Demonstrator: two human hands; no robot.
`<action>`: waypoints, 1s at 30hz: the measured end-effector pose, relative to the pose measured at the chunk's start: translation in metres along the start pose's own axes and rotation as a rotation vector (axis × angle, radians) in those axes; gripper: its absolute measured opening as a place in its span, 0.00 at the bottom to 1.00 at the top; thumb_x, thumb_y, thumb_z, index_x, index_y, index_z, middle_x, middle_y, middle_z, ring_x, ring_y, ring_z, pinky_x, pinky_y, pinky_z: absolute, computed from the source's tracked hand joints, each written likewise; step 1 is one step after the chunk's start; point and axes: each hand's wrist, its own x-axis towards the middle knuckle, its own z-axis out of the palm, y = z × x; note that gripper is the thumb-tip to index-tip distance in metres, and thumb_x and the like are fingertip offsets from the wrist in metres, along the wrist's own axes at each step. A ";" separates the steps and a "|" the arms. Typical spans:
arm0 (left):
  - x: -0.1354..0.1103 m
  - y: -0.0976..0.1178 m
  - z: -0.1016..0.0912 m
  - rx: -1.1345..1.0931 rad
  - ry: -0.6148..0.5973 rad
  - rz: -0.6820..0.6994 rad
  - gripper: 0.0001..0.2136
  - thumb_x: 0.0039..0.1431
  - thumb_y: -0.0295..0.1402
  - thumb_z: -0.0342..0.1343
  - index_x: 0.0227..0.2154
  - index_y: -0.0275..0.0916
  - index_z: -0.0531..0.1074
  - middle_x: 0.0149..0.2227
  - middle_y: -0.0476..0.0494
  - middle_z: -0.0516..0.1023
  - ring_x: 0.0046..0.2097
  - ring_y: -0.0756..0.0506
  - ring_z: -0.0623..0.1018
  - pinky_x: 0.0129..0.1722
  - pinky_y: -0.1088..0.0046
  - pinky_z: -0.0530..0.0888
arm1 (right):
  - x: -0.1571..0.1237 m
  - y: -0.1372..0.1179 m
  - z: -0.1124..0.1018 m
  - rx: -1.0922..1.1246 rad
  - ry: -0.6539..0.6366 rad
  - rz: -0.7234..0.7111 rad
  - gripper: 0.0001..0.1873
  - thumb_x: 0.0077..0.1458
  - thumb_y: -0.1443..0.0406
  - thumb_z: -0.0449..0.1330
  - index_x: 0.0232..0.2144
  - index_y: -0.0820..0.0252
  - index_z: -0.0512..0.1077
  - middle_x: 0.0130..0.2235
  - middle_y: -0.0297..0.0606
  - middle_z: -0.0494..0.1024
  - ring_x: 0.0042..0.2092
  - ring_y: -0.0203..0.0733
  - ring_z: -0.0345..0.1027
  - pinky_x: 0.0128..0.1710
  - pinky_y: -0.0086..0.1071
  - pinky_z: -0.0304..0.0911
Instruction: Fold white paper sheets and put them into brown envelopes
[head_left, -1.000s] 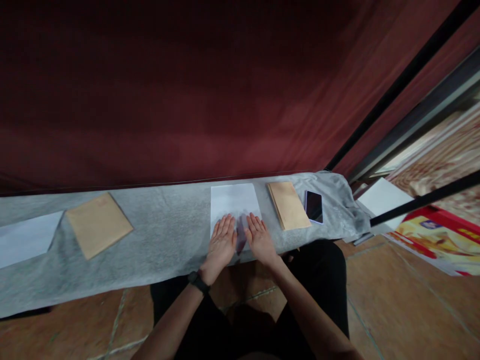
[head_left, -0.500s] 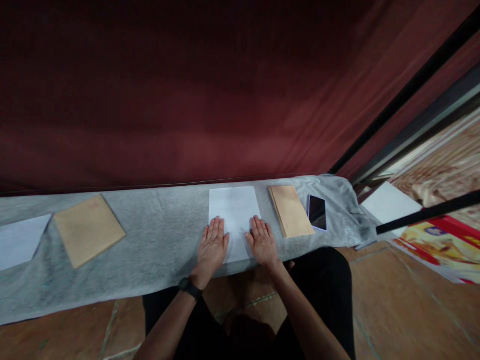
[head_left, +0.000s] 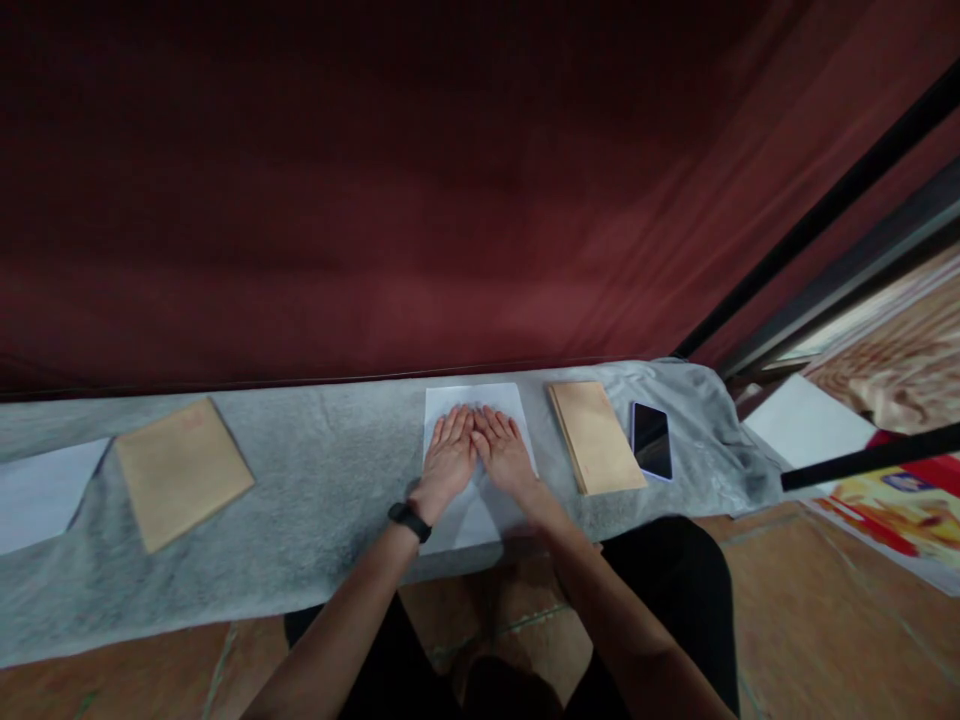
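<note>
A white sheet of paper (head_left: 469, 520) lies flat on the grey cloth in front of me. My left hand (head_left: 450, 452) rests palm down on the paper with its fingers stretched out, a dark watch on that wrist. Close against it, my right hand (head_left: 504, 450) also lies flat on the sheet, and the two thumbs and forefingers touch or nearly touch. Neither hand grips anything. The hands cover the middle of the sheet. To the right of the paper is a stack of brown envelopes (head_left: 600, 437).
A phone (head_left: 652, 441) lies right of the envelopes. Further left on the grey cloth (head_left: 330, 480) are another brown envelope (head_left: 184, 470) and white paper (head_left: 49, 492). A dark red curtain (head_left: 375, 200) hangs behind. At right are a black bar (head_left: 870, 458) and a printed box (head_left: 900, 510).
Both hands have slid inward and a little up the paper, from apart near its two sides to side by side at its middle. The whole view has shifted slightly.
</note>
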 end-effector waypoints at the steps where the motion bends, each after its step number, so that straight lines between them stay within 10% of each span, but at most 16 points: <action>1: 0.008 -0.001 0.003 0.011 -0.019 -0.013 0.26 0.68 0.32 0.36 0.67 0.29 0.57 0.70 0.34 0.58 0.72 0.40 0.52 0.70 0.55 0.50 | 0.008 0.001 0.002 -0.004 -0.011 -0.012 0.26 0.73 0.59 0.40 0.67 0.59 0.60 0.69 0.42 0.59 0.70 0.47 0.49 0.69 0.48 0.47; 18: 0.022 -0.059 0.010 0.058 0.163 -0.271 0.28 0.68 0.37 0.39 0.65 0.26 0.59 0.67 0.29 0.61 0.69 0.37 0.60 0.69 0.53 0.54 | 0.047 0.048 0.008 -0.103 0.092 0.233 0.28 0.72 0.58 0.43 0.67 0.65 0.58 0.68 0.54 0.58 0.68 0.53 0.53 0.65 0.53 0.48; 24: -0.051 -0.062 0.003 -0.155 0.163 -0.218 0.25 0.67 0.37 0.41 0.62 0.32 0.66 0.63 0.34 0.70 0.65 0.41 0.68 0.66 0.58 0.63 | -0.007 0.050 0.007 -0.078 0.151 0.183 0.28 0.71 0.59 0.42 0.65 0.69 0.62 0.66 0.54 0.63 0.67 0.52 0.56 0.64 0.50 0.52; 30: -0.145 -0.017 0.009 -0.371 0.188 -0.233 0.25 0.65 0.38 0.46 0.64 0.39 0.63 0.66 0.37 0.66 0.66 0.41 0.67 0.65 0.57 0.66 | -0.089 0.031 0.004 -0.124 0.176 0.109 0.27 0.71 0.59 0.45 0.66 0.65 0.61 0.67 0.49 0.63 0.68 0.52 0.55 0.65 0.49 0.51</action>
